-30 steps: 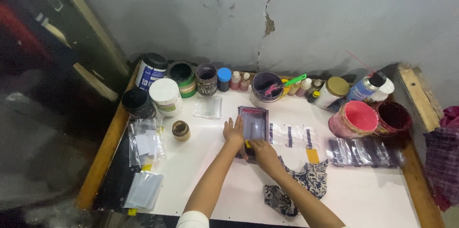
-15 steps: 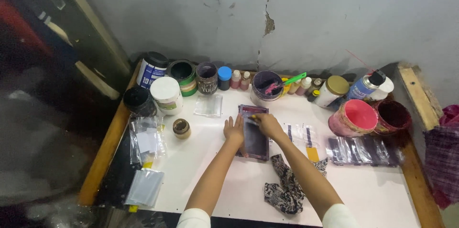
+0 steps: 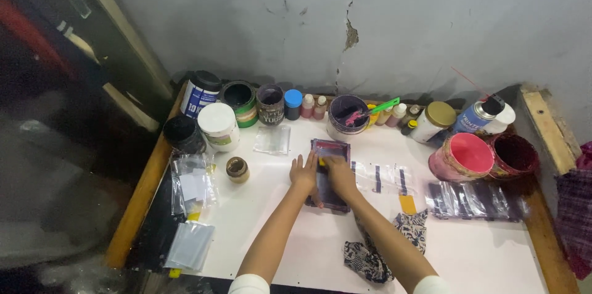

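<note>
place: small print workshop | signs: ink jars (image 3: 269, 104), stained table (image 3: 283, 251), cracked wall (image 3: 351, 28)

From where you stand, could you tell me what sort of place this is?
Probably a small screen-printing bench: both hands press a small framed screen, open ink tubs line the cracked wall, and printed plastic sleeves lie alongside.
</note>
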